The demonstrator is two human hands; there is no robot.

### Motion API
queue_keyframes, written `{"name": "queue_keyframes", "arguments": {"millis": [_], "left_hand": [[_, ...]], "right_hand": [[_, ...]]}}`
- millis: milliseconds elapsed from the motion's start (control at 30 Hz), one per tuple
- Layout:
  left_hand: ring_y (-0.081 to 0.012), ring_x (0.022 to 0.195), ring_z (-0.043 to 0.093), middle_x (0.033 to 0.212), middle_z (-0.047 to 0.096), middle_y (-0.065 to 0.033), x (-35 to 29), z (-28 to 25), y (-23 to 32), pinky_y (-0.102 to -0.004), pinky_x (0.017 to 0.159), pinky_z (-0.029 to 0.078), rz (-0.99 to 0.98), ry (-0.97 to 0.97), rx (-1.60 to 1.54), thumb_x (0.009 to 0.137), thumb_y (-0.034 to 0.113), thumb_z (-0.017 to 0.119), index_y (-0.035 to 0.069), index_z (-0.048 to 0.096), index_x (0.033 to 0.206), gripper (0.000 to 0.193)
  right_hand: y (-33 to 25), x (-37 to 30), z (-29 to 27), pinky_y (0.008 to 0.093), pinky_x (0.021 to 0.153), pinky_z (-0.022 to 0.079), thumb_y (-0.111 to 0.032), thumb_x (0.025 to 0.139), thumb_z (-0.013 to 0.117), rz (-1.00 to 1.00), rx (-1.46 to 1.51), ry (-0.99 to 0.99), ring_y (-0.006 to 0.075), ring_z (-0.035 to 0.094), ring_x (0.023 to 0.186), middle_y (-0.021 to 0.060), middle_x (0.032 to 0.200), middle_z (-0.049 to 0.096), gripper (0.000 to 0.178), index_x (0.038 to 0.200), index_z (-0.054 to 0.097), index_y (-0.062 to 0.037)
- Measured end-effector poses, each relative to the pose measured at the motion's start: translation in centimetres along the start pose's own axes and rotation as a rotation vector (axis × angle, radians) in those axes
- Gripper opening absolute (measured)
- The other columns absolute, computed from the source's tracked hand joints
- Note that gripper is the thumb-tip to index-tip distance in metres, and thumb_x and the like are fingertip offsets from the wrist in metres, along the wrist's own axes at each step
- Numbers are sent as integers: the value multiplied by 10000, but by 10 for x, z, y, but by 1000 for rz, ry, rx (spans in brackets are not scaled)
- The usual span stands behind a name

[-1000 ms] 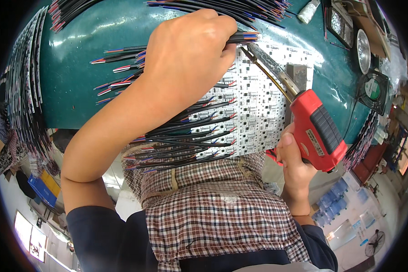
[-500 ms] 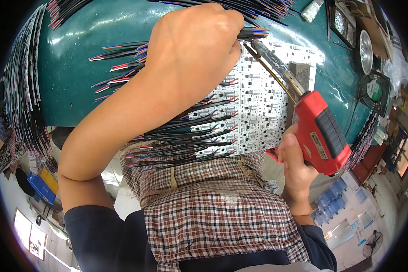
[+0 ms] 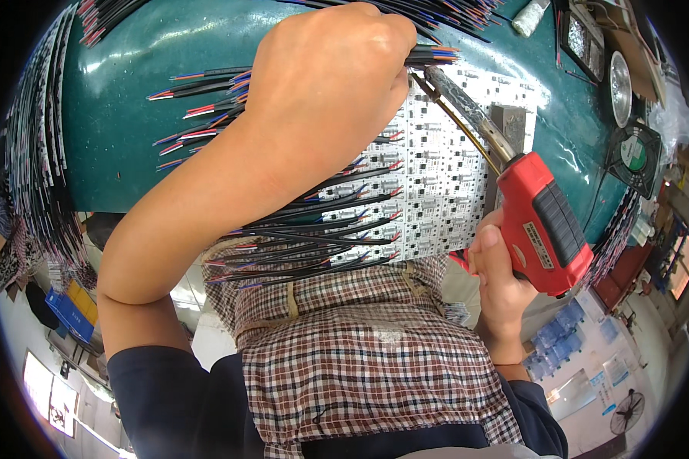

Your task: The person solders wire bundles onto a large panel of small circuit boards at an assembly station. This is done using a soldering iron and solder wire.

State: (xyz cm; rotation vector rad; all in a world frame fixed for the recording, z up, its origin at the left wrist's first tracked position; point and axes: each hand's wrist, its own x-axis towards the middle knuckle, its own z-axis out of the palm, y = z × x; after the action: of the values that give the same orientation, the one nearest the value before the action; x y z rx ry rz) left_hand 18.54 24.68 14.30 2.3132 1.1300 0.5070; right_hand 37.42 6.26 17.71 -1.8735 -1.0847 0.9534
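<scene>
My left hand (image 3: 329, 84) is closed over a black cable (image 3: 435, 55) with coloured wire ends, pressing it at the top edge of a white circuit board panel (image 3: 429, 183). My right hand (image 3: 501, 279) grips a red soldering gun (image 3: 547, 226). Its long metal tip (image 3: 455, 103) reaches up to the spot beside my left fingers. Many black cables (image 3: 306, 237) with red, blue and white ends lie in rows across the panel's left side.
The panel rests on a dark green table (image 3: 130, 130). Bundles of black cables (image 3: 34, 153) hang along the table's left edge and top. A small fan (image 3: 634, 153), a round metal dish (image 3: 618, 88) and a small grey block (image 3: 513, 122) sit at right.
My left hand and the soldering gun have moved slightly further up the panel, toward its top edge. The grip on both stays the same.
</scene>
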Motion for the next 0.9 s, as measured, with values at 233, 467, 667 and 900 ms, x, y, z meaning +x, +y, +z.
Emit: {"name": "queue_keyframes", "arguments": {"millis": [233, 467, 667, 900], "left_hand": [[-364, 778, 642, 788, 624, -156, 1, 0, 0, -460, 710, 522, 9, 15, -4, 795, 137, 659, 16, 617, 782, 129], [-372, 775, 642, 789, 630, -162, 1, -4, 8, -462, 712, 522, -27, 55, -20, 789, 130, 661, 14, 622, 778, 123], [-402, 800, 641, 792, 645, -197, 9, -9, 2, -475, 740, 515, -85, 8, -126, 782, 146, 659, -10, 649, 791, 157], [-415, 813, 636, 791, 647, -209, 10, -11, 2, -489, 756, 507, -57, -18, -76, 790, 159, 652, -21, 644, 783, 181]], "right_hand": [[-1, 0, -4, 241, 420, 368, -26, 915, 618, -12, 11, -13, 80, 439, 455, 71, 647, 557, 326, 1205, 551, 107], [-1, -5, -3, 238, 430, 373, -33, 923, 609, 40, 51, 11, 80, 434, 455, 74, 653, 555, 278, 1164, 561, 97], [5, -4, -6, 237, 430, 378, -32, 929, 600, -9, 12, -33, 74, 446, 465, 79, 712, 578, 286, 1184, 548, 87], [3, -6, -5, 231, 448, 383, -25, 930, 598, 41, -11, -7, 74, 465, 478, 80, 711, 590, 253, 1154, 564, 87]]}}
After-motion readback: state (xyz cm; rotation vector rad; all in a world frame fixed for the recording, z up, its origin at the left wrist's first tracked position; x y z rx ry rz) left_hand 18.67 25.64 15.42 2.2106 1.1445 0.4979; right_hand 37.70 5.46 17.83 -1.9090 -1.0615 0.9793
